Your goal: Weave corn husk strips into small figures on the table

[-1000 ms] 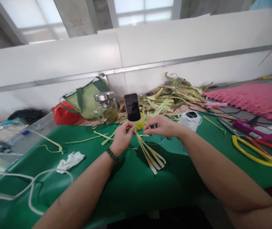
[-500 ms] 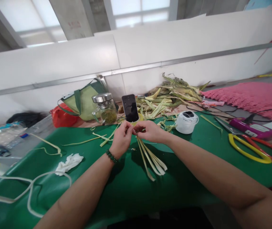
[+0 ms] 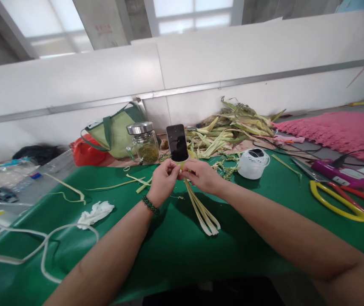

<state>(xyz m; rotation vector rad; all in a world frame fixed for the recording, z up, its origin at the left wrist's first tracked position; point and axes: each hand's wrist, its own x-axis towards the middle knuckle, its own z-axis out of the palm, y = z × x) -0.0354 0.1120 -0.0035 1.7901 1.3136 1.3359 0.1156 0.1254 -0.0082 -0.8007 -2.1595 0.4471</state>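
Close together over the green mat (image 3: 169,263), my left hand (image 3: 164,180) and my right hand (image 3: 203,175) pinch at the upper end of a bundle of pale husk strips (image 3: 202,212). The bundle fans out downward from below my right hand, its flat, cream-coloured ends hanging toward me. My fingers cover the gripped end, so any tie there is hidden. Just behind the hands a phone (image 3: 177,142) stands upright on a yellowish round base. Right of them sits a white spool of string (image 3: 252,164), beside a greenish braided piece (image 3: 228,165).
A pile of husks (image 3: 236,121) lies behind, near a lidded glass jar (image 3: 146,146) and a green bag (image 3: 120,129). Scissors (image 3: 338,199) and a purple device (image 3: 343,172) lie at right. Left are loose strips (image 3: 115,185), crumpled tissue (image 3: 95,214) and a white cable (image 3: 44,250).
The view has shifted slightly, moving the background to the right. The hanging strips have drawn closer together. Both hands keep pinching at the bundle's top.
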